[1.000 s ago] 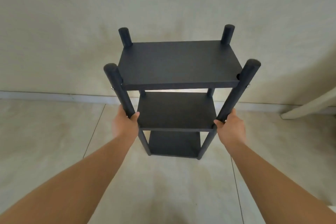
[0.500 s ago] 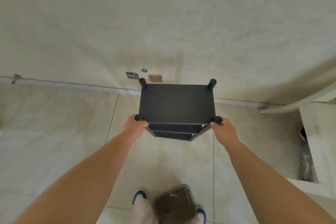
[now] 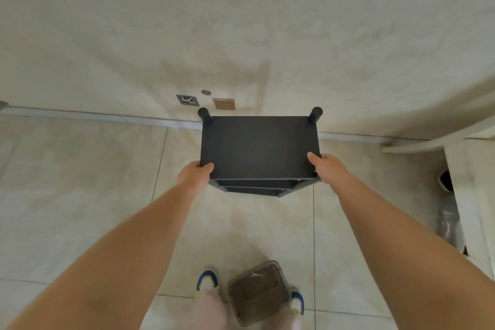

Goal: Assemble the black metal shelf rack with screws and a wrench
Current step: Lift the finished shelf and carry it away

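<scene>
The black metal shelf rack stands upright on the tiled floor close to the wall, seen from above, with two lower shelves showing under its top shelf. My left hand grips its near left corner, thumb on the top shelf. My right hand grips the near right corner the same way, covering the near post tops. The two far posts stick up above the top shelf. A small silver wrench lies in a brown plastic box between my feet.
Wall outlets and a tan plate sit low on the wall just behind the rack. A white furniture leg and a white unit stand at the right. My blue and white shoes are at the bottom.
The rack has gone from being held up in front of me to standing low by the wall. My hands have shifted from the front posts to the top shelf's near corners.
</scene>
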